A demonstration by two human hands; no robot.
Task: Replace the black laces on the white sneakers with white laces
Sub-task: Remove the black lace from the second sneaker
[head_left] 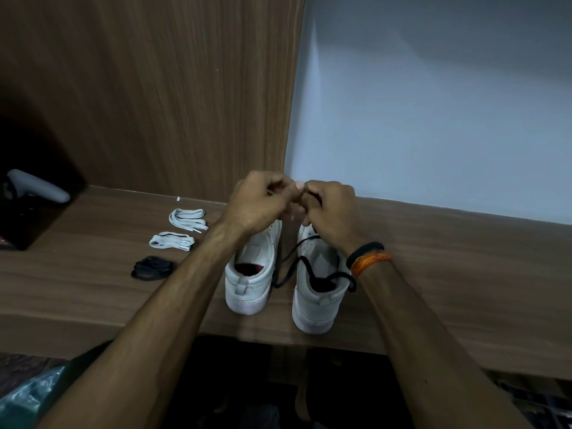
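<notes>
From the head camera, two white sneakers stand side by side on the wooden table (433,243), heels toward the person and near the front edge. The left sneaker (252,274) has no lace showing at its open collar. The right sneaker (318,292) has a black lace (305,264) trailing loose over its collar and down between the two shoes.

Both hands are raised above the toes of the sneakers, knuckles almost touching. The left hand (257,202) has its fingers curled, and its grip seems to pinch a short bit of the black lace, though the fingertips are mostly hidden. The right hand (329,212) has its grip curled around the black lace, which runs down from it to the right sneaker. A black and orange band (368,258) circles the right wrist.

To the left of the shoes lie two bundles of white laces (187,218), one behind the other, and nearer the person a coiled black lace bundle (152,267). A dark box (28,221) with a grey controller (40,185) sits at the far left.
</notes>
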